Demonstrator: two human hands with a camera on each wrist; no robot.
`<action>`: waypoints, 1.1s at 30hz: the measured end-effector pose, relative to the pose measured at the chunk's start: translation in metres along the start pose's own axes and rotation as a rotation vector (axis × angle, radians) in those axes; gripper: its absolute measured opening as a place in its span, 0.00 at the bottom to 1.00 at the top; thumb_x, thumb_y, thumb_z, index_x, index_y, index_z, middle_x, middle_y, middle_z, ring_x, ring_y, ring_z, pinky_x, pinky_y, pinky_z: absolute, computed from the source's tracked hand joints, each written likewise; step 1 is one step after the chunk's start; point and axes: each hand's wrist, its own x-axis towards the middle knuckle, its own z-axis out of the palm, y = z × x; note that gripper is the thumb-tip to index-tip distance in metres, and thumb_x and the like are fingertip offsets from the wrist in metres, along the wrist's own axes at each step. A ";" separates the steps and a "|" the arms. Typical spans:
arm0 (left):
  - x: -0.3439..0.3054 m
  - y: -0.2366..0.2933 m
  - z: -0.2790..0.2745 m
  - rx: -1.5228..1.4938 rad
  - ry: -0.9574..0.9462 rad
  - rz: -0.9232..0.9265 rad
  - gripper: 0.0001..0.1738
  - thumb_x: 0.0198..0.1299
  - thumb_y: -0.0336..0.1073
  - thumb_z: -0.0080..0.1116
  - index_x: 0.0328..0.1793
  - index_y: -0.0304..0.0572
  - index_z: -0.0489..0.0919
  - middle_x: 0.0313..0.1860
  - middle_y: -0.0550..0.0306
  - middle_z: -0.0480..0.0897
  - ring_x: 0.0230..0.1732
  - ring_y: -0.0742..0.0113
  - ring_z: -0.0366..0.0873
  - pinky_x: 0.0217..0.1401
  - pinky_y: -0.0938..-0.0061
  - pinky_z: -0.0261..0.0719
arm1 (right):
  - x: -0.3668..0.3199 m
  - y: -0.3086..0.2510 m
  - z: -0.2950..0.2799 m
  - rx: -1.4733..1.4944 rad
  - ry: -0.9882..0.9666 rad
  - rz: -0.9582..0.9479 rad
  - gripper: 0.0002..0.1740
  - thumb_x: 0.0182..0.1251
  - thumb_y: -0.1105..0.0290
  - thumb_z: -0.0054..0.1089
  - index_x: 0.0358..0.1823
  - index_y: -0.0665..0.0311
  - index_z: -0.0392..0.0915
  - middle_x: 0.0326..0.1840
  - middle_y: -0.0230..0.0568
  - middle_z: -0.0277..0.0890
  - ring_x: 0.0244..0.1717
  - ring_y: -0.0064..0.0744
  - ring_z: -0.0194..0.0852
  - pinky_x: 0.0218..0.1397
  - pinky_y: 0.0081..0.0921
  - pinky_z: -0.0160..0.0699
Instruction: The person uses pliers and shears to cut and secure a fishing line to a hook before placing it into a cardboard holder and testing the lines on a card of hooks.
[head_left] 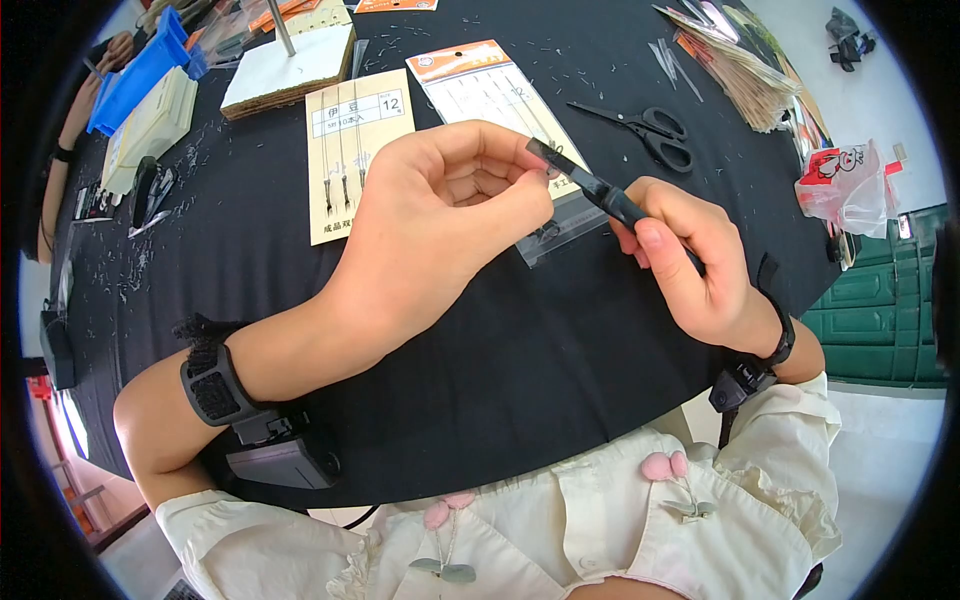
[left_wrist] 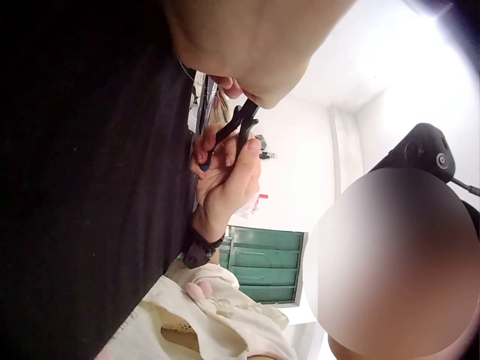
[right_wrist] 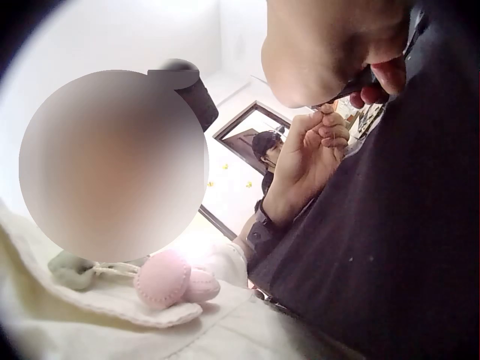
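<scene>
My left hand (head_left: 415, 235) is raised over the black cloth, with thumb and forefinger meeting in a pinch. A fine fishing line (left_wrist: 185, 70) shows beside these fingers in the left wrist view; its end is hidden in the pinch. My right hand (head_left: 700, 260) grips black-handled snips (head_left: 612, 202), whose tip touches the left fingertips. Behind the left hand lies a yellow card (head_left: 390, 190) marked 12, carrying several hook rigs. A clear packet with an orange header (head_left: 455, 62) lies beside it, partly covered by the hands.
Black scissors (head_left: 650, 130) lie beyond the right hand. A white-topped block (head_left: 285, 75) with a metal rod stands at the back left, near a blue bin (head_left: 140, 75) and stacked pale cards (head_left: 150, 130). Bundled packets (head_left: 740, 70) sit back right. Another person's arm (head_left: 62, 160) reaches in.
</scene>
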 end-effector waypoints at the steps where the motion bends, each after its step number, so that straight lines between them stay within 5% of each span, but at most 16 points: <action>1: 0.000 -0.001 0.000 0.000 0.000 0.000 0.10 0.66 0.30 0.61 0.50 0.33 0.80 0.41 0.60 0.84 0.42 0.76 0.80 0.50 0.80 0.79 | 0.000 0.000 0.000 -0.006 0.002 -0.002 0.13 0.74 0.76 0.55 0.28 0.70 0.66 0.23 0.41 0.60 0.22 0.34 0.59 0.27 0.30 0.58; 14: -0.002 0.003 0.002 0.007 0.040 -0.031 0.07 0.64 0.29 0.61 0.46 0.33 0.80 0.39 0.60 0.84 0.41 0.76 0.80 0.49 0.81 0.77 | 0.001 -0.007 0.001 0.160 -0.003 0.163 0.16 0.76 0.75 0.53 0.27 0.71 0.65 0.21 0.39 0.58 0.20 0.28 0.56 0.25 0.27 0.56; 33: -0.002 0.004 0.002 0.020 0.050 -0.055 0.06 0.63 0.27 0.62 0.44 0.34 0.81 0.39 0.62 0.84 0.42 0.79 0.79 0.49 0.82 0.75 | -0.001 -0.002 0.007 -0.028 0.031 -0.025 0.12 0.73 0.76 0.56 0.29 0.70 0.68 0.23 0.41 0.64 0.22 0.35 0.64 0.27 0.31 0.61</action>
